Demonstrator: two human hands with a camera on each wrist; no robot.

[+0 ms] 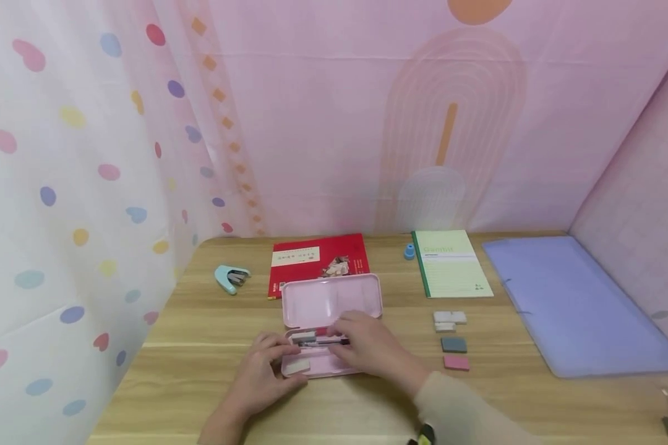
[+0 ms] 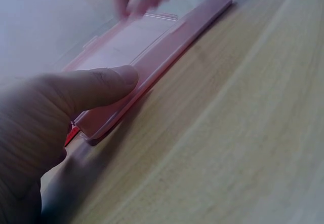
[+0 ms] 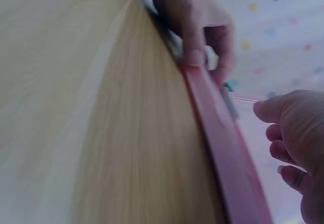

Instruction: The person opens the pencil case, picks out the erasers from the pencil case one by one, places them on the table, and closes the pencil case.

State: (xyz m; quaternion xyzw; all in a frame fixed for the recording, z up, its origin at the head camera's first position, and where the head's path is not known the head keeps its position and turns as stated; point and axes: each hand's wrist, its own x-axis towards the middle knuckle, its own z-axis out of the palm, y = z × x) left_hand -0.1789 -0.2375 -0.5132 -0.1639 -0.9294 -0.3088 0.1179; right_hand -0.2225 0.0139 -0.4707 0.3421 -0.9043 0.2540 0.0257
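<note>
While the wood-grain surface (image 1: 200, 364) carries it near the front edge, the case (image 1: 331, 301), a smooth pink plastic box with rounded corners, lies open, its lid tipped back toward the red book (image 1: 317, 258). Left hand (image 1: 263, 371) pinches the case's left end, thumb curled on the near rim beside a white eraser (image 1: 297, 366). Right hand (image 1: 374, 348) rests over the tray, fingers bent on a black pen (image 1: 318, 339) inside; whether they clamp it I cannot tell.

Home study corner: wooden desk (image 1: 200, 371) enclosed by pastel printed curtains (image 1: 78, 185); notebook (image 1: 451, 262), erasers (image 1: 451, 337), stapler (image 1: 231, 278) are laid out.
</note>
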